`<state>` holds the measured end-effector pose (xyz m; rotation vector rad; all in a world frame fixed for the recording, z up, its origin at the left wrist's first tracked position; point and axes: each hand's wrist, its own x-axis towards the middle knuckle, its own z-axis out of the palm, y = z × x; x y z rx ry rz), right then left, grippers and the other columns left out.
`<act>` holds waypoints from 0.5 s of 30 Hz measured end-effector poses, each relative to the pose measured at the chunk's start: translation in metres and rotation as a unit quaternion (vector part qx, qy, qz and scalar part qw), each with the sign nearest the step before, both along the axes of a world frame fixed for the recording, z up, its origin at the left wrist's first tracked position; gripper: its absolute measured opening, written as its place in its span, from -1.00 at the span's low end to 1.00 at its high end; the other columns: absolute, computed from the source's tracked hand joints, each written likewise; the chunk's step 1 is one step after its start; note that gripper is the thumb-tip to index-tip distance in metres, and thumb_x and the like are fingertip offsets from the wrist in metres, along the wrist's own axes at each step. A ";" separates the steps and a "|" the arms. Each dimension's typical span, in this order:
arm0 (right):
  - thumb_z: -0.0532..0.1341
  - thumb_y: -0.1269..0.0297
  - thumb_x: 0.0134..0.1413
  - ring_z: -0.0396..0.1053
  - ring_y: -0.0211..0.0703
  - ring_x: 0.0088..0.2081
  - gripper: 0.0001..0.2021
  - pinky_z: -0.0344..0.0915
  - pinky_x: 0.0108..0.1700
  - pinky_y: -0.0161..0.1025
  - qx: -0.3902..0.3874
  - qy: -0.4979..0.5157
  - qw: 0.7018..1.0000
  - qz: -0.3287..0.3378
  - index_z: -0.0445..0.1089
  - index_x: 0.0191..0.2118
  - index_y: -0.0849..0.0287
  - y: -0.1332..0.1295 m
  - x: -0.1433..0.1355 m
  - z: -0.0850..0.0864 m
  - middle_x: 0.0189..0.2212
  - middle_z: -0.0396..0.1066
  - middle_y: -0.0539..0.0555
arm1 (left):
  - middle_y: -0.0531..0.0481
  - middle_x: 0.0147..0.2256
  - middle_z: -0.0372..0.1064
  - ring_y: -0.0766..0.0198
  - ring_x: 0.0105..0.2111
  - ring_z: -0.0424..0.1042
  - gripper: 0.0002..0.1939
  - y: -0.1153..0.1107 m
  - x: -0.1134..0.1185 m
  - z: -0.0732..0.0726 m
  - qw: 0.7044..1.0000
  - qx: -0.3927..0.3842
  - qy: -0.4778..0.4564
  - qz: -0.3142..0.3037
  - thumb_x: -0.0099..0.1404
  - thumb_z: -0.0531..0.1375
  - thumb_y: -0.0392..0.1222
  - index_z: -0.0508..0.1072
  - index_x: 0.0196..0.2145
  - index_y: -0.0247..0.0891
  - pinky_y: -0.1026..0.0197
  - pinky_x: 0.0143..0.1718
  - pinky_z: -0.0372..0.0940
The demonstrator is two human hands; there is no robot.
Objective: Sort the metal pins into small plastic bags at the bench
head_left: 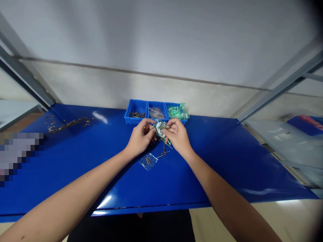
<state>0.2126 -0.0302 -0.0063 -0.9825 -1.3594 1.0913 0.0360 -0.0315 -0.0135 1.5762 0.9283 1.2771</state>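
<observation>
Both my left hand (142, 135) and my right hand (176, 134) pinch a small clear plastic bag (160, 127) between thumb and fingers, one at each side. Slim metal pieces show inside it. Under and just in front of the hands lie several loose thin metal pieces that look like rivets (164, 153). Nearer to me, a flat clear bag (148, 162) with a few brass-coloured pieces in it rests on the blue table. Part of a green packet shows beneath my right fingers.
Three joined blue bins (136, 120) stand behind my hands, holding dark metal pieces, clear bags (156, 113) and green-printed bags (176, 111). Brown debris (69, 124) lies at the table's (75, 151) left back. Metal posts rise at both sides, with a wall behind.
</observation>
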 end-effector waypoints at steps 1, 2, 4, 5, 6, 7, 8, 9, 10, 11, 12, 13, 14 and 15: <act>0.34 0.27 0.02 0.40 -0.23 -0.49 -0.72 0.28 -0.60 -0.33 -0.002 0.000 1.000 0.002 0.18 -0.26 0.04 -0.001 0.000 0.000 -0.46 0.31 -0.11 | 0.12 -0.45 0.35 0.28 -0.49 0.48 -0.78 0.001 0.000 0.000 1.000 -0.001 -0.010 0.004 0.35 0.19 -0.18 0.31 -0.07 -0.18 0.21 -0.41 0.39; 0.34 0.27 0.02 0.44 -0.20 -0.47 -0.72 0.29 -0.59 -0.32 -0.004 -0.004 1.000 0.008 0.18 -0.29 0.05 -0.002 0.000 0.001 -0.47 0.30 -0.11 | 0.12 -0.46 0.36 0.27 -0.49 0.49 -0.79 0.001 -0.001 0.001 1.000 -0.002 -0.019 0.007 0.36 0.19 -0.18 0.30 -0.08 -0.18 0.20 -0.40 0.40; 0.34 0.26 0.03 0.46 -0.18 -0.47 -0.78 0.32 -0.55 -0.30 -0.013 -0.027 0.999 0.030 0.25 -0.33 0.08 -0.004 0.000 0.001 -0.48 0.35 -0.08 | 0.10 -0.46 0.38 0.25 -0.47 0.51 -0.80 0.002 -0.002 0.001 0.999 -0.006 -0.031 0.007 0.36 0.19 -0.17 0.29 -0.09 -0.19 0.17 -0.37 0.42; 0.34 0.25 0.04 0.45 -0.19 -0.48 -0.82 0.33 -0.53 -0.28 -0.019 -0.041 0.998 0.040 0.31 -0.34 0.10 -0.005 -0.001 0.001 -0.48 0.38 -0.05 | 0.09 -0.45 0.39 0.24 -0.46 0.52 -0.79 0.003 -0.002 0.002 0.999 -0.009 -0.034 0.004 0.37 0.19 -0.16 0.29 -0.08 -0.20 0.16 -0.35 0.43; 0.33 0.24 0.05 0.43 -0.21 -0.50 -0.85 0.35 -0.50 -0.25 -0.026 -0.051 0.997 0.045 0.36 -0.34 0.13 -0.006 -0.001 0.001 -0.48 0.42 -0.03 | 0.08 -0.43 0.41 0.23 -0.44 0.52 -0.78 0.003 -0.002 0.002 0.999 -0.013 -0.036 -0.001 0.37 0.19 -0.15 0.29 -0.07 -0.20 0.14 -0.33 0.45; 0.33 0.23 0.05 0.42 -0.22 -0.52 -0.86 0.36 -0.48 -0.24 -0.030 -0.057 0.997 0.041 0.41 -0.32 0.14 -0.006 -0.001 0.002 -0.47 0.46 0.00 | 0.05 -0.40 0.42 0.23 -0.42 0.53 -0.77 0.002 -0.002 0.002 0.999 -0.017 -0.036 -0.005 0.37 0.19 -0.15 0.29 -0.06 -0.20 0.13 -0.31 0.46; 0.33 0.22 0.05 0.42 -0.22 -0.52 -0.86 0.37 -0.46 -0.22 -0.031 -0.057 0.997 0.028 0.44 -0.30 0.16 -0.006 -0.001 0.002 -0.47 0.48 0.02 | 0.03 -0.35 0.44 0.23 -0.39 0.54 -0.75 0.002 -0.002 0.001 0.999 -0.017 -0.032 -0.007 0.36 0.20 -0.14 0.30 -0.04 -0.20 0.12 -0.29 0.46; 0.33 0.21 0.05 0.42 -0.21 -0.51 -0.84 0.39 -0.44 -0.21 -0.027 -0.055 0.998 0.009 0.46 -0.28 0.16 -0.005 -0.001 0.003 -0.47 0.49 0.03 | -0.01 -0.29 0.45 0.23 -0.36 0.54 -0.72 0.002 -0.002 0.000 1.000 -0.013 -0.022 -0.006 0.36 0.20 -0.14 0.30 -0.01 -0.20 0.12 -0.27 0.46; 0.34 0.21 0.04 0.43 -0.20 -0.48 -0.83 0.40 -0.42 -0.19 -0.017 -0.051 0.998 -0.013 0.47 -0.27 0.17 -0.003 0.001 0.004 -0.45 0.49 0.04 | -0.04 -0.24 0.46 0.23 -0.34 0.54 -0.70 0.001 -0.001 0.000 1.000 -0.004 -0.007 -0.003 0.36 0.19 -0.15 0.29 0.01 -0.20 0.11 -0.25 0.46; 0.34 0.21 0.04 0.44 -0.19 -0.46 -0.82 0.42 -0.39 -0.18 -0.003 -0.049 0.998 -0.035 0.49 -0.25 0.17 -0.001 0.003 0.004 -0.42 0.50 0.06 | -0.06 -0.19 0.46 0.24 -0.32 0.53 -0.69 0.001 -0.001 -0.001 1.000 0.010 0.015 0.002 0.36 0.19 -0.16 0.29 0.03 -0.19 0.12 -0.23 0.46; 0.33 0.21 0.04 0.45 -0.18 -0.44 -0.81 0.43 -0.37 -0.18 0.014 -0.050 0.997 -0.055 0.50 -0.23 0.18 0.002 0.005 0.004 -0.38 0.50 0.08 | -0.08 -0.16 0.46 0.24 -0.30 0.52 -0.68 0.000 -0.001 -0.003 0.999 0.026 0.040 0.007 0.36 0.18 -0.17 0.29 0.05 -0.20 0.13 -0.22 0.45; 0.31 0.22 0.05 0.46 -0.19 -0.41 -0.79 0.44 -0.37 -0.18 0.035 -0.054 0.995 -0.074 0.51 -0.20 0.18 0.005 0.009 0.004 -0.29 0.50 0.11 | -0.10 -0.14 0.46 0.24 -0.28 0.51 -0.69 0.000 -0.001 -0.004 0.997 0.042 0.065 0.012 0.37 0.17 -0.19 0.29 0.05 -0.20 0.13 -0.22 0.44; 0.29 0.23 0.08 0.47 -0.19 -0.39 -0.77 0.44 -0.35 -0.17 0.053 -0.064 0.993 -0.088 0.51 -0.15 0.18 0.009 0.013 0.003 -0.18 0.49 0.15 | -0.10 -0.13 0.46 0.24 -0.27 0.50 -0.69 -0.001 -0.001 -0.005 0.994 0.057 0.089 0.016 0.37 0.15 -0.20 0.30 0.06 -0.20 0.14 -0.22 0.42; 0.27 0.23 0.09 0.48 -0.19 -0.36 -0.75 0.45 -0.36 -0.18 0.071 -0.078 0.989 -0.105 0.51 -0.11 0.17 0.013 0.018 0.002 -0.09 0.46 0.17 | -0.11 -0.13 0.46 0.24 -0.26 0.49 -0.70 -0.001 -0.001 -0.005 0.991 0.070 0.110 0.018 0.38 0.13 -0.22 0.30 0.05 -0.20 0.14 -0.22 0.41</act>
